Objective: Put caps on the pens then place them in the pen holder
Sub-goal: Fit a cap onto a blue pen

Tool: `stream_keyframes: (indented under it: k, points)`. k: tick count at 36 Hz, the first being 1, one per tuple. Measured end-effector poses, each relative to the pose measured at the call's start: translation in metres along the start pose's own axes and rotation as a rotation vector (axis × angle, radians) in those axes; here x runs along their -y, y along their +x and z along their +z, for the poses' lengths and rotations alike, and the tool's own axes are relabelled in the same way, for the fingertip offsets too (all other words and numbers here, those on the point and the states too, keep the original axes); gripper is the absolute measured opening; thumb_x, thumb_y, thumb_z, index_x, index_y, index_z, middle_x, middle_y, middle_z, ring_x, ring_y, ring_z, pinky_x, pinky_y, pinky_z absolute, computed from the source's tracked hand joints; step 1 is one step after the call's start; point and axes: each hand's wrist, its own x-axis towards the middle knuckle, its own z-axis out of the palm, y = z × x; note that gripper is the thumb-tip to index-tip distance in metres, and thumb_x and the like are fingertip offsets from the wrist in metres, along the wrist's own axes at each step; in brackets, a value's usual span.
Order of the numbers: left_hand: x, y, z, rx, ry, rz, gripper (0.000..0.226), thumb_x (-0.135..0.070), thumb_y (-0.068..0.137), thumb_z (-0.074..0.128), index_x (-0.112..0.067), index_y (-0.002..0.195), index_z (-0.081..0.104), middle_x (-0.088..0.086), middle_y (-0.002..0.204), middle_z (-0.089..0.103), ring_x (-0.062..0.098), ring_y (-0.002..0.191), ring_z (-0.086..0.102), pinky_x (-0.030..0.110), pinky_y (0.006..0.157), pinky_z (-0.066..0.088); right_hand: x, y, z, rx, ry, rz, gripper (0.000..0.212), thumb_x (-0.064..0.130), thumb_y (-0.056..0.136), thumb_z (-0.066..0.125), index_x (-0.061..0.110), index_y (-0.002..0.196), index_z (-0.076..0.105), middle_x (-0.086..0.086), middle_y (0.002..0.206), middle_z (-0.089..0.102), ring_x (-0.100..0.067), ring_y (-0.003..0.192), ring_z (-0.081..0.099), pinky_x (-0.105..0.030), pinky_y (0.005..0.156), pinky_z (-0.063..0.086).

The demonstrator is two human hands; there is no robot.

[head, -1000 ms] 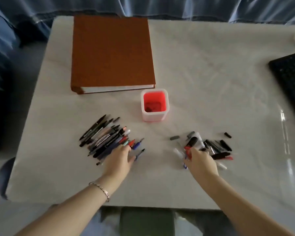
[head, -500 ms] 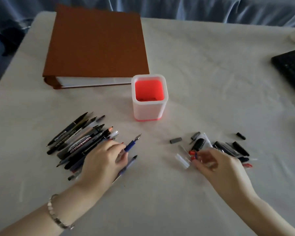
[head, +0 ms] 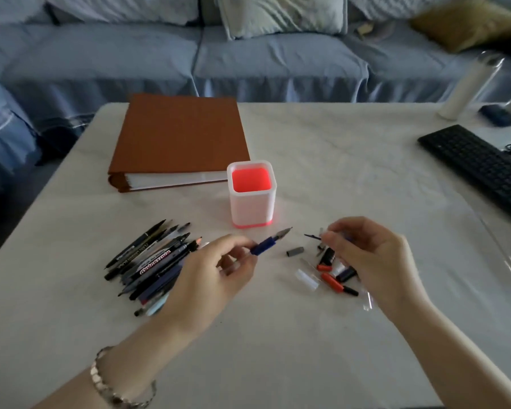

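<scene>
- White table (head: 351, 172) before a blue sofa; empty pen holder (head: 251, 199) stands behind the hands.
- Left hand (head: 207, 278) pinches an uncapped blue pen (head: 270, 242), tip pointing right.
- Right hand (head: 375, 255) grips a small cap (head: 313, 236); line both up straight, then push.

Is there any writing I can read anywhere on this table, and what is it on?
Marker in the pen pile: bold print on a white label, upside down and too blurred to read.
Thin black pens beside it: small pale print, too small to read.
Keyboard: key legends not legible.
Nothing else carries text.
</scene>
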Motion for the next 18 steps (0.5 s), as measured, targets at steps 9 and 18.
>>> stream_keyframes:
  k: [9,18]
  points:
    - [-0.008,-0.014,-0.010,0.029,0.030,0.005,0.018,-0.011,0.082,0.062,-0.027,0.086,0.070,-0.013,0.062,0.058,0.005,0.050,0.044,0.006,0.050,0.034,0.011,-0.013,-0.001,0.157,-0.077,-0.058,0.022,0.006,0.081,0.062,0.027,0.076,0.067,0.009,0.066,0.069,-0.005,0.058,0.058,-0.007,0.053,0.044]
    - [-0.008,-0.006,-0.011,0.062,0.102,0.051,0.017,-0.022,0.081,0.063,-0.036,0.088,0.068,-0.014,0.072,0.058,0.008,0.055,0.048,0.014,0.052,0.039,0.011,-0.006,0.005,0.195,-0.113,-0.085,0.022,0.006,0.079,0.065,0.028,0.078,0.068,0.008,0.076,0.070,-0.008,0.061,0.062,-0.018,0.061,0.049]
